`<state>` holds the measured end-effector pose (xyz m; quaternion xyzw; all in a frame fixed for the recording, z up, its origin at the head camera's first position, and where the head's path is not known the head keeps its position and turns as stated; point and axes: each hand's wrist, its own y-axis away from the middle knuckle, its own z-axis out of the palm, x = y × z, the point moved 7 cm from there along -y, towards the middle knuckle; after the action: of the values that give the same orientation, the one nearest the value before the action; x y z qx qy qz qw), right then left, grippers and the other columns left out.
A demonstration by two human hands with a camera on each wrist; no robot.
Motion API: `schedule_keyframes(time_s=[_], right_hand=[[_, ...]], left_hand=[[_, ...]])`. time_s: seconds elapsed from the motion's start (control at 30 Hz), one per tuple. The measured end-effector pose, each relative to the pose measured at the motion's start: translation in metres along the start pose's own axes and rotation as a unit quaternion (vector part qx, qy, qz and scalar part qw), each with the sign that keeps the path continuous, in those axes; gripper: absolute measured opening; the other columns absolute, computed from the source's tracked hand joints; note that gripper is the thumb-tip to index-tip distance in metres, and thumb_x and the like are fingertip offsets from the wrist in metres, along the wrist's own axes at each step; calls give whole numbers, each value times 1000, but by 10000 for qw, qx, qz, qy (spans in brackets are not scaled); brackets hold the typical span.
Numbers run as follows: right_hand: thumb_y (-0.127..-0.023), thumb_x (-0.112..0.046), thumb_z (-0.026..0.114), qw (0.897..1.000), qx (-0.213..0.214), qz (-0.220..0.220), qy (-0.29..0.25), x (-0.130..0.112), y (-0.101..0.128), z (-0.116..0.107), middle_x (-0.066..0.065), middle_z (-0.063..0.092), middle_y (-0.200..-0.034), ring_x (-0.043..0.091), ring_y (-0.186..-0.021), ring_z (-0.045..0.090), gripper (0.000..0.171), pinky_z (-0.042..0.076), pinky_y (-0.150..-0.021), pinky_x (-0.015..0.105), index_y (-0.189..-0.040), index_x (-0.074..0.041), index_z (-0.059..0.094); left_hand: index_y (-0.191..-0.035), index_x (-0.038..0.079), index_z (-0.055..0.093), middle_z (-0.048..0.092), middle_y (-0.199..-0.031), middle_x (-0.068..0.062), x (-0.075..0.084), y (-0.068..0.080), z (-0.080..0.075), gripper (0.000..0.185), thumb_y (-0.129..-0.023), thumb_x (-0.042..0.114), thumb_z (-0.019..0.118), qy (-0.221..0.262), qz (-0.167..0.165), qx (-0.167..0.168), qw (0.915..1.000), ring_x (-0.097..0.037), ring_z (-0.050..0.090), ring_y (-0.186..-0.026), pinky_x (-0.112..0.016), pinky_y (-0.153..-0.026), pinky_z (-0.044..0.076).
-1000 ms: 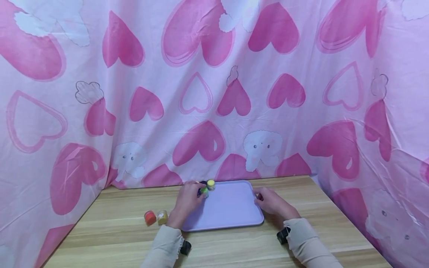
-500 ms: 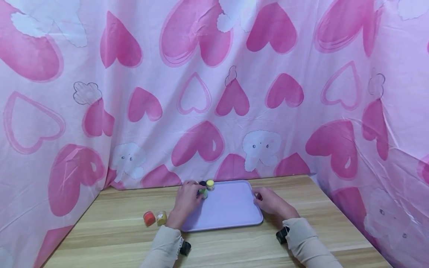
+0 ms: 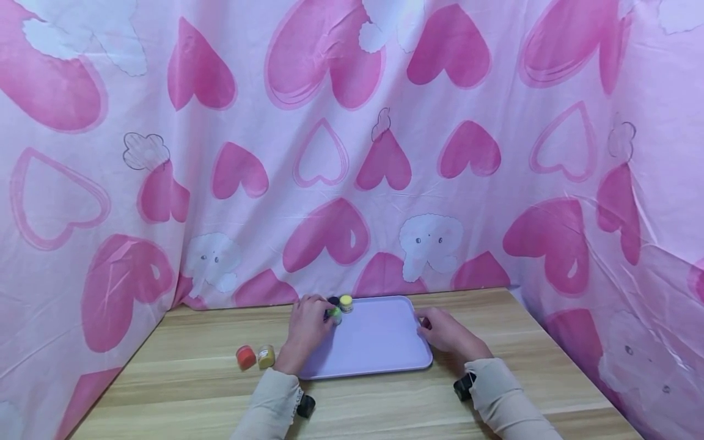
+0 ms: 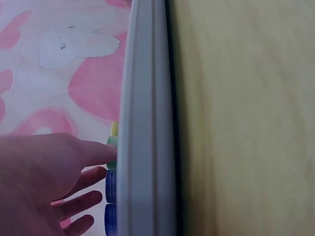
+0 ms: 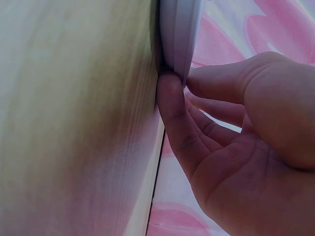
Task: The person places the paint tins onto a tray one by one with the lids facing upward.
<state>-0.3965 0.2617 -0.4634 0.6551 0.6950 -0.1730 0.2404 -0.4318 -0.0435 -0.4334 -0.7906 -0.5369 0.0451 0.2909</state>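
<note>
A lilac tray (image 3: pixel 379 342) lies on the wooden table. At its far left corner my left hand (image 3: pixel 309 321) pinches a small green paint jar (image 3: pixel 336 316). In the left wrist view the thumb touches the green jar, while the other fingers spread apart from two blue jars (image 4: pixel 111 186). Beside the green jar stand a yellow-lidded jar (image 3: pixel 346 304) and a dark-lidded jar (image 3: pixel 333 300). My right hand (image 3: pixel 444 332) grips the tray's right edge; in the right wrist view a finger is under the rim and the thumb is against its side.
A red jar (image 3: pixel 245 357) and an ochre jar (image 3: pixel 266 357) sit on the table (image 3: pixel 187 379) left of the tray. Behind and on both sides hangs a pink heart-patterned curtain (image 3: pixel 319 244). Black straps circle both wrists.
</note>
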Motion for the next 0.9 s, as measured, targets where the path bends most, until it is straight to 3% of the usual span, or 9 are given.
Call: schedule_keyframes(time_s=[0.27, 0.7, 0.9], right_hand=[[-104, -7, 70, 10000, 15, -80, 31, -2, 0, -1, 7, 72, -110, 20, -93, 63, 52, 63, -88, 38, -155, -5, 58], [-103, -10, 72, 10000, -82, 32, 10, 4, -3, 1, 5, 72, -109, 19, -94, 63, 56, 64, -89, 36, -156, -7, 57], [-103, -9, 72, 10000, -94, -26, -20, 0, 0, -1, 5, 70, -104, 19, -92, 62, 56, 62, -85, 35, -156, -6, 56]], left_hand=[[-103, 15, 86, 80, -110, -10, 0, 1, -2, 22, -82, 14, 92, 34, -55, 92, 9999, -35, 71, -106, -52, -89, 57], [-103, 12, 84, 81, -102, -9, 4, 0, -15, 18, -86, 10, 85, 584, 246, 545, 9965, -33, 77, -97, -50, -84, 61], [-108, 10, 83, 81, -103, -9, 0, 2, -23, 17, -91, 10, 81, 1040, 2, 275, 9942, -30, 76, -99, -46, -88, 63]])
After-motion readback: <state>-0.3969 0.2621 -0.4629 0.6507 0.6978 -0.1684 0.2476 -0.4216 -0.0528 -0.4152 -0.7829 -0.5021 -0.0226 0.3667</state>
